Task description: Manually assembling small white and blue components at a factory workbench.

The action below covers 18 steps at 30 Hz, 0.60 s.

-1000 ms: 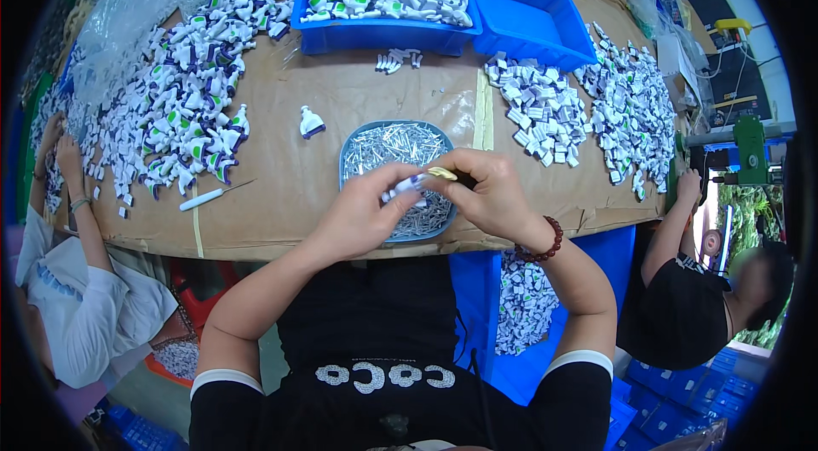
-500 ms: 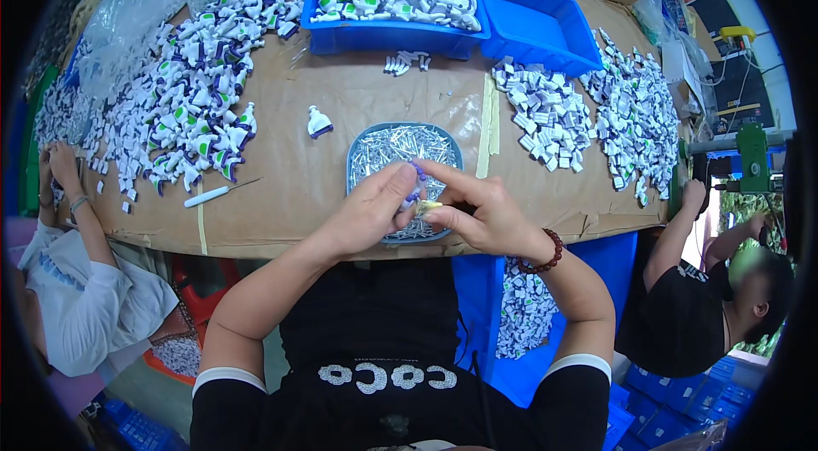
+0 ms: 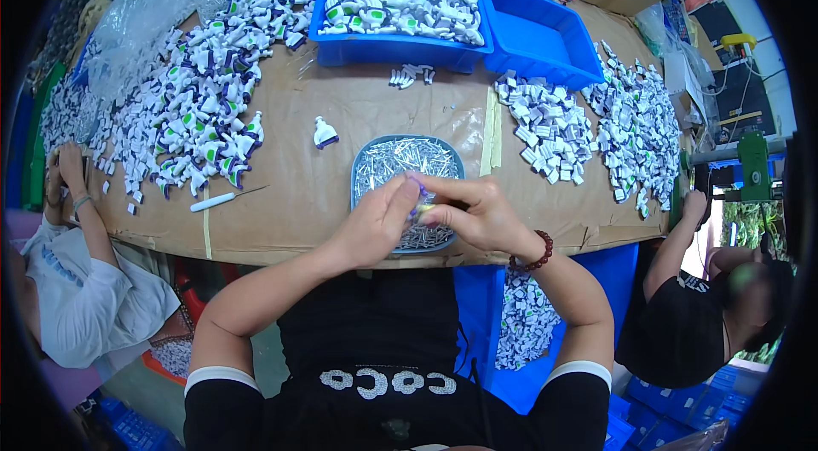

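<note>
A small purple piece (image 3: 418,184) is pinched between the fingertips of the left hand (image 3: 380,217) and right hand (image 3: 479,211), both closed on it, above the bowl (image 3: 354,183) of loose metal pins (image 3: 405,158). Should either pinch slacken, it could drop among the pins. Fingers cover most of it, so its shape, and whether a pin sits in it, cannot be told; the yellow bit (image 3: 423,209) by the right fingertips is blurred. From the bowl, a lone white part (image 3: 325,134) lies at ten o'clock, a white-handled pick (image 3: 213,201) at nine.
</note>
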{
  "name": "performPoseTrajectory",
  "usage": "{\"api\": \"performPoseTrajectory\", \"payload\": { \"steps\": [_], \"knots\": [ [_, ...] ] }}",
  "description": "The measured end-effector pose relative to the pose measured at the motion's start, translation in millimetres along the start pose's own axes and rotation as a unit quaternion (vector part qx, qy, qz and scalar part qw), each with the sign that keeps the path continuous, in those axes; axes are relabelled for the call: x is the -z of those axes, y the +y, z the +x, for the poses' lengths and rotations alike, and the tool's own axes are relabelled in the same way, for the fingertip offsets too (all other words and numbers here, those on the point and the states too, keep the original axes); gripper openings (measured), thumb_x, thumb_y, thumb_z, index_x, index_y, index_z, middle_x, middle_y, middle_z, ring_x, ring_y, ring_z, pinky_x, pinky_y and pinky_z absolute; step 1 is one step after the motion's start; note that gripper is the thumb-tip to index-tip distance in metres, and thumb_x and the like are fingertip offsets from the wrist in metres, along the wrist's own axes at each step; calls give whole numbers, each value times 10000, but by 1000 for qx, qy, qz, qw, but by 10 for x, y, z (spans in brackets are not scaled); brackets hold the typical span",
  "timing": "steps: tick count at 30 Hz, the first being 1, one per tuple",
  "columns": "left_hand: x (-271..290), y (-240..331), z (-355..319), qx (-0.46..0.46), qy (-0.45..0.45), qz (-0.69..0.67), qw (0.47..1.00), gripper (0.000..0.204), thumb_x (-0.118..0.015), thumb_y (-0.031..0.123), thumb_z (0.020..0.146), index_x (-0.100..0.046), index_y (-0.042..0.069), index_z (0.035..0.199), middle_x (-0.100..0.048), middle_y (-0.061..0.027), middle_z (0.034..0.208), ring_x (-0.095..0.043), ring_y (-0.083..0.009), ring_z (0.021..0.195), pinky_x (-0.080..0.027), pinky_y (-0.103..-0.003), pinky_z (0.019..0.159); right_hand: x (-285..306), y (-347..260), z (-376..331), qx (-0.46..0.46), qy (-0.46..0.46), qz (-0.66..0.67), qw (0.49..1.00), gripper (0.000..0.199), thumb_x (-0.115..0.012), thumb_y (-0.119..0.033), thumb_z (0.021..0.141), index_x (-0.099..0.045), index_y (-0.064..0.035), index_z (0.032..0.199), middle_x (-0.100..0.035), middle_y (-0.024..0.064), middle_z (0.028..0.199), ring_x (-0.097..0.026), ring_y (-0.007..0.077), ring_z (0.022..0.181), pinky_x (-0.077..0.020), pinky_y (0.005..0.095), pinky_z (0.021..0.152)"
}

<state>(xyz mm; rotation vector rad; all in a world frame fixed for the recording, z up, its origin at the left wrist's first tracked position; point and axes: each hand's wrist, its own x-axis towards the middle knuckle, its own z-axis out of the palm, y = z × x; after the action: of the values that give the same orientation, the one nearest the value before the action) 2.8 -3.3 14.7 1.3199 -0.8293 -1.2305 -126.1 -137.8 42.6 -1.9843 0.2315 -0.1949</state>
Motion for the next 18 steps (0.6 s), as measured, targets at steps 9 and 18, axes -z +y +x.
{"api": "performPoseTrajectory", "payload": {
  "steps": [9, 18],
  "knots": [
    [863, 804, 1102, -1, 131, -14, 991, 220, -453, 250, 932, -494, 60, 1035, -559, -20, 826, -532, -83, 683, -430, -196, 562, 327, -32, -39, -95, 124, 131, 979, 284, -589, -80, 861, -584, -9, 1135, -621, 4, 745, -511, 18, 632, -372, 167, 520],
    [1666, 1043, 1542, -38, 229, 208, 950, 494, -482, 243, 899, -383, 24, 1330, -454, -155, 1293, -505, -253, 1096, -439, -356, 892, 314, 131, -149, -119, 123, 101, 980, 261, -599, -88, 853, -599, 7, 1096, -648, 38, 778, -555, 52, 666, -433, 201, 567]
  ]
}}
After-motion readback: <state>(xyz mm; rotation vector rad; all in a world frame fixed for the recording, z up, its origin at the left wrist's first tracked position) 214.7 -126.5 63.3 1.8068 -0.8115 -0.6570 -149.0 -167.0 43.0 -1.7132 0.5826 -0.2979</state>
